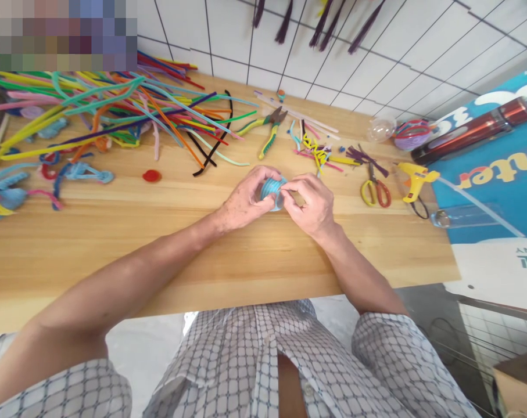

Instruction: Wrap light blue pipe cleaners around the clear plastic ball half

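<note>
Looking down from the head camera, I see the wooden table (115, 244) filling most of the view, with a loose heap of pipe cleaners (115, 110) in many colours spread over its far left part. Off to the far right lies a red metallic bottle (472, 130), partly over a blue printed sheet.

Both hands meet near the middle of the table. The left hand (246, 203) comes in from the left and the right hand (313, 206) from the right, and they are touching each other around one small thing.

Beyond them lie green-handled pliers (269, 130). To the right are a yellow glue gun (413, 177) and, just beside it, yellow-handled scissors (375, 190), all well apart from the hands.

Smallest is the blue coil (272, 188), a wound bundle of fuzzy blue wire held just above the table. The left grip is closed around it, thumb over the top. The right grip pinches its right side with the fingertips (something clear seems to sit against the coil, though I cannot tell what).

As I judge it, the winding goes best if the left grip holds the coil steady and firm while the right fingertips press each turn snug against the last, so nothing springs loose.
</note>
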### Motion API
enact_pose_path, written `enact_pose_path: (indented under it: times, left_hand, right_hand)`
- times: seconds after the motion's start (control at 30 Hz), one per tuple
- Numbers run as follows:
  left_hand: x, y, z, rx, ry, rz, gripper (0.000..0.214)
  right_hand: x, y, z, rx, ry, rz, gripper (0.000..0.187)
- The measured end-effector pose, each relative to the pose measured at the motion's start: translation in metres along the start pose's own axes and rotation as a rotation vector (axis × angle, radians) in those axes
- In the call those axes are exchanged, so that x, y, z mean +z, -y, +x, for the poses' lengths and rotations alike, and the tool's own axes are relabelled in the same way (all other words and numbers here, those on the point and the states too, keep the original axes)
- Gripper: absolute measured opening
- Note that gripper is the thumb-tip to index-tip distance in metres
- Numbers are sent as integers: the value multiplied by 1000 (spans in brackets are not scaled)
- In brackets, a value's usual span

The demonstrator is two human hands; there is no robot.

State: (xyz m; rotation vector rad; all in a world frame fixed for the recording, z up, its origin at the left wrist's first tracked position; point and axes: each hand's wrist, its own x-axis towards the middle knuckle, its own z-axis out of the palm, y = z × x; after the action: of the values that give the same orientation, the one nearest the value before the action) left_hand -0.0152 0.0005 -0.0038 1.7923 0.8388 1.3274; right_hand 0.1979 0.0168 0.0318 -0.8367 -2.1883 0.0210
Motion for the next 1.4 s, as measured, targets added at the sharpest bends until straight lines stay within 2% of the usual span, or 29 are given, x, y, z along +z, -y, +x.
enact_pose_path:
  times: [0.2,0.47,0.83,1.13,1.4]
  left_hand:
    - [1,3,0,18,-4,10,48]
    - [0,2,0,25,8,9,47]
    - [-1,0,0,17,30,17,45]
    - [0,-1,0,15,29,22,47]
    - [-1,0,-2,38,28,-19,43]
  right_hand:
    - [-5,1,1,49,25,60,5]
    - [-5,-2,0,53,27,85,11]
    - [-2,1,1,17,-100,84,10]
    - [3,3,-2,68,-129,120,11]
    - [6,0,-5,6,-135,143,10]
